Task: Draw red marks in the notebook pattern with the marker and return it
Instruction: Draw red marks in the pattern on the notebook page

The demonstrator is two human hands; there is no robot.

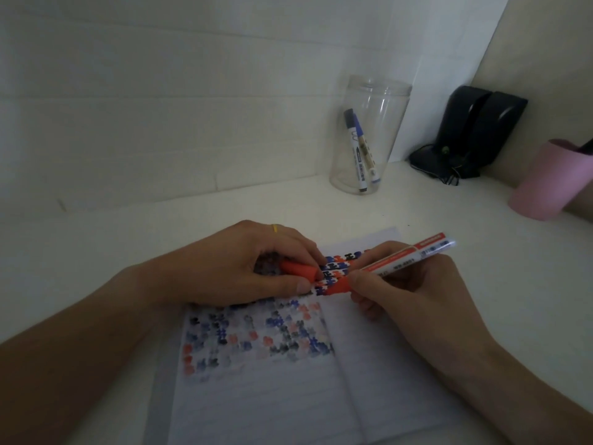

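Note:
An open notebook (263, 396) lies on the white desk, its pages covered with a pattern of red, blue and black marks (256, 335). My right hand (414, 290) grips a red marker (398, 261) with a white barrel, its red tip end down on the pattern near the top of the page. My left hand (256, 268) rests on the notebook's upper left and holds the red cap (296, 270) between its fingers, close to the marker's tip.
A clear plastic jar (369, 136) with two other markers (361, 149) stands behind the notebook. Further right are a black device with a cable (471, 133) and a pink cup (552, 181). A white wall runs along the back.

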